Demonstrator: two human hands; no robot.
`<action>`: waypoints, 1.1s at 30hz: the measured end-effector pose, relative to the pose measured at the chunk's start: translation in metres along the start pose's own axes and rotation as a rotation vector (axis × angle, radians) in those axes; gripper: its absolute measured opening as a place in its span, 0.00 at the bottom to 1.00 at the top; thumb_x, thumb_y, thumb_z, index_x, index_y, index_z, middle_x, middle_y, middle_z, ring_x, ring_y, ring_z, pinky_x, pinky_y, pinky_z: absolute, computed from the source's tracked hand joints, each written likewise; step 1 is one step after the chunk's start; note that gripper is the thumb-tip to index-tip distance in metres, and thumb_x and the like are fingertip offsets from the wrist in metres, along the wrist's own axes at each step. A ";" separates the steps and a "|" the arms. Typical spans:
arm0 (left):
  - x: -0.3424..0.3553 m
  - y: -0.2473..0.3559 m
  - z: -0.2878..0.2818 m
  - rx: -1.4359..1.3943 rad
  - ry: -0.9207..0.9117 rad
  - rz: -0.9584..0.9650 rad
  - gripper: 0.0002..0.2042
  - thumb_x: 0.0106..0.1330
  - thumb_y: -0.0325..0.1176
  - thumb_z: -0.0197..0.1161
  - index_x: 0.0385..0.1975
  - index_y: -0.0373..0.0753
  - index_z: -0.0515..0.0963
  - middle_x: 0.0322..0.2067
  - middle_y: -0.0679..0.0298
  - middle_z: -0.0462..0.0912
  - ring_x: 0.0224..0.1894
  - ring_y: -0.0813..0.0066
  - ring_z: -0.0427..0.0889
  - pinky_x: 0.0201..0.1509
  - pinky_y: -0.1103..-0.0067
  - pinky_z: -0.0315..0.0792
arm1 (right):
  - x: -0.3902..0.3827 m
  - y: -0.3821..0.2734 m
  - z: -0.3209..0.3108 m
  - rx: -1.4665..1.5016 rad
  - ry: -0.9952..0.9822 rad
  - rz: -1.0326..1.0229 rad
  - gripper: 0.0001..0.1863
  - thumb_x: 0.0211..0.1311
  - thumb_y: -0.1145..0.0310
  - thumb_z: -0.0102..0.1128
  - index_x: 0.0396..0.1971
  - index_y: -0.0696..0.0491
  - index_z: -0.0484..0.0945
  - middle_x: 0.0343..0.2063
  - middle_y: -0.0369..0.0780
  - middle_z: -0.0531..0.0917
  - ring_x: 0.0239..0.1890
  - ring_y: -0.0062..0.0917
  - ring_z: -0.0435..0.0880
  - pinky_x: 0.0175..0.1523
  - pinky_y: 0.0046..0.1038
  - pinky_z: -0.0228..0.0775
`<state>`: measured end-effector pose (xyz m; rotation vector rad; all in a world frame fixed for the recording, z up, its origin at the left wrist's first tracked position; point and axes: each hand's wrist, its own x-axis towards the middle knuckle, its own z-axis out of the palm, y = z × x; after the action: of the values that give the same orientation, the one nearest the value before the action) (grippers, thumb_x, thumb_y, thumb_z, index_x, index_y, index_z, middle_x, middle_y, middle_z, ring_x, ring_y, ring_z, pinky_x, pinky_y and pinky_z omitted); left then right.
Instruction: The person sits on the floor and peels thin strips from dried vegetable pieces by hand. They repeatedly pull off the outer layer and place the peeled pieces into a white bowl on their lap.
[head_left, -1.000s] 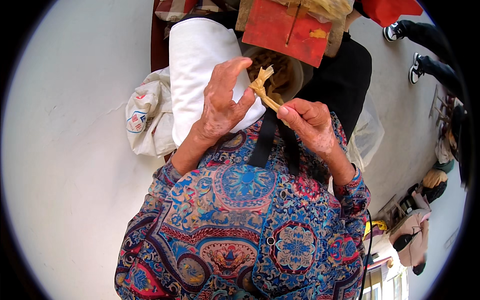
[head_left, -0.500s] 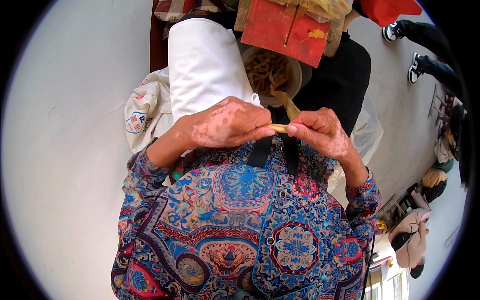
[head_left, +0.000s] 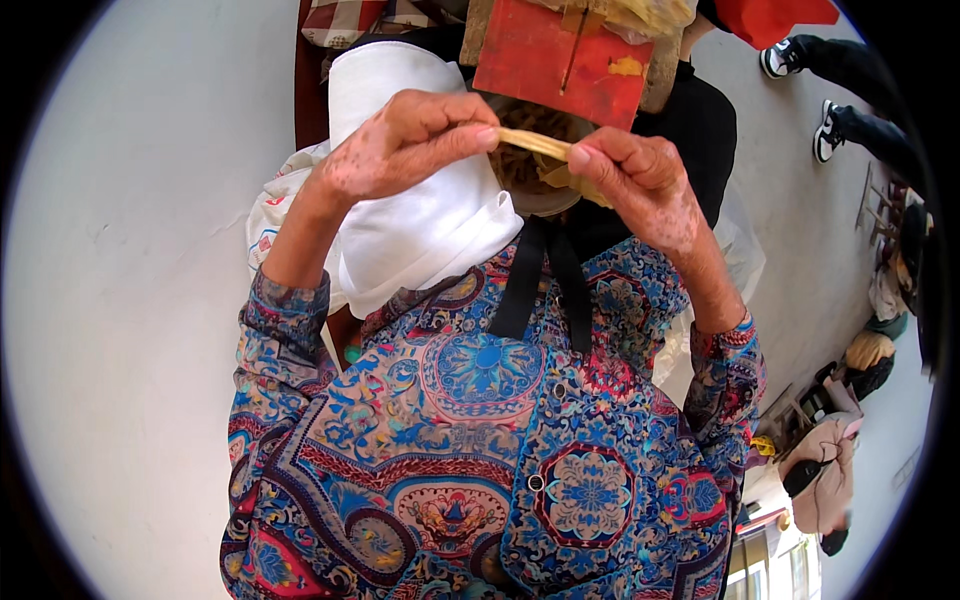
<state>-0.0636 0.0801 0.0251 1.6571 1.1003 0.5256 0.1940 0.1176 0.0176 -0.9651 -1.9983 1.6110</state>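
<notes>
As both hands (head_left: 410, 150) (head_left: 648, 190) pinch it, a strip (head_left: 535, 143) links them.

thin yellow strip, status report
Bare left hand, bare right hand: both pinching. Thin yellow strip: nearly straight between them, seen over round whitish container. No obstruction visible.

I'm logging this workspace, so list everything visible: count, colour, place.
Thin strip: one, pale yellow, upper centre
Round tub: one, whitish, beneath strip
Loose strips: several, brownish yellow, in tub
Rectangular board: one, red, top centre
Draped cloth: one, white, left of tub
Crumpled sack: one, white, left of cloth
Plastic bag: one, clear, right of tub
Sneakers: two, black and white, upper right
Flat straps: two, black, below tub
Other clutter: uncounted, multicoloured, top and right edges
Patterned top: one, multicoloured, lower centre
Left hand: one, bare, gripping strip
Right hand: one, bare, gripping strip
</notes>
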 end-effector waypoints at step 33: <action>0.053 -0.051 0.025 0.171 0.302 -0.065 0.13 0.67 0.38 0.56 0.37 0.34 0.79 0.19 0.64 0.71 0.22 0.79 0.67 0.27 0.80 0.65 | 0.017 0.044 -0.019 -0.166 0.213 0.011 0.18 0.65 0.62 0.55 0.21 0.61 0.75 0.10 0.36 0.66 0.15 0.17 0.64 0.21 0.24 0.58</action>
<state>-0.0393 0.1150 -0.0400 1.7189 1.4492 0.6699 0.2072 0.1472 -0.0214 -1.1585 -2.0035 1.3018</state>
